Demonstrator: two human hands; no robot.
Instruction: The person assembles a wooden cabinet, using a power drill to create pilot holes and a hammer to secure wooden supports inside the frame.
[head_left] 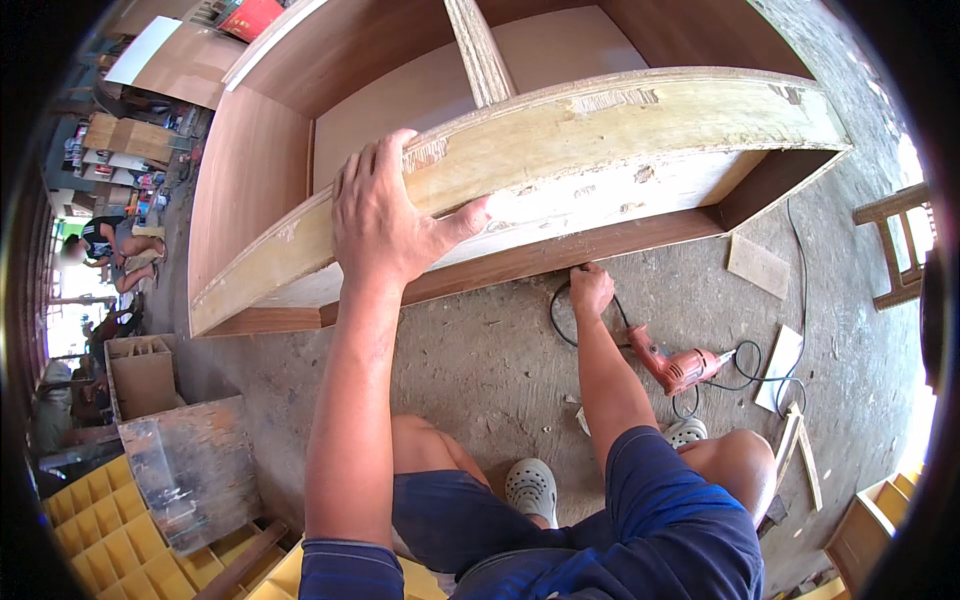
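Note:
A wooden cabinet frame (600, 120) with brown plywood insides and a pale, rough front board fills the upper middle. My left hand (385, 215) grips the top edge of that board, fingers over it and thumb along its face. My right hand (590, 288) is curled at the cabinet's bottom edge, its fingertips partly hidden. Just below it, a red power drill (680, 368) lies on the concrete floor with its black cord (770, 378) looping around.
Offcuts (755, 265) lie right of my feet. A wooden chair (895, 240) stands far right. Yellow compartmented units (105, 520), a battered panel (190, 470) and a box (140, 385) are at lower left. Another person (115, 245) sits at left, near stacked boards (130, 135).

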